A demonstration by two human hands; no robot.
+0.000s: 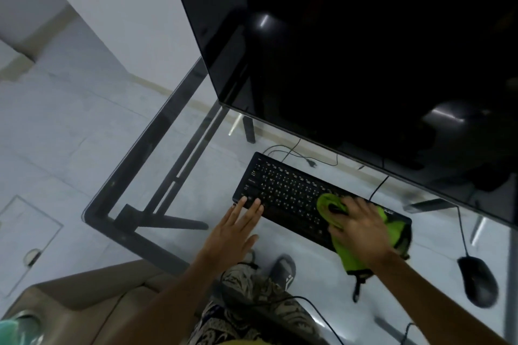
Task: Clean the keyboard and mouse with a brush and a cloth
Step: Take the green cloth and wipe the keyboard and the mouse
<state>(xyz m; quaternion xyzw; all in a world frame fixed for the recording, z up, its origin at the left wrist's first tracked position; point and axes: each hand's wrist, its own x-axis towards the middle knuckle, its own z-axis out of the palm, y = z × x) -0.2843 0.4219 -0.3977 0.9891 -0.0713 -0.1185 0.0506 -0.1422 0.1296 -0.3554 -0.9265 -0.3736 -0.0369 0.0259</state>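
Observation:
A black keyboard [288, 193] lies on a glass desk in front of a large dark monitor. My right hand [361, 230] presses a bright green cloth [330, 206] onto the right half of the keyboard, hiding the keys there. My left hand [238, 228] rests flat with fingers spread, its fingertips on the keyboard's near left corner. A black wired mouse [479, 280] sits on the desk to the right of the keyboard, apart from both hands. I see no brush.
The monitor [364, 50] looms close above the keyboard's far edge. The glass desk edge [117, 176] runs along the left, with the tiled floor seen through it. Cables trail behind the keyboard. A beige seat [84, 297] and my patterned trousers are below.

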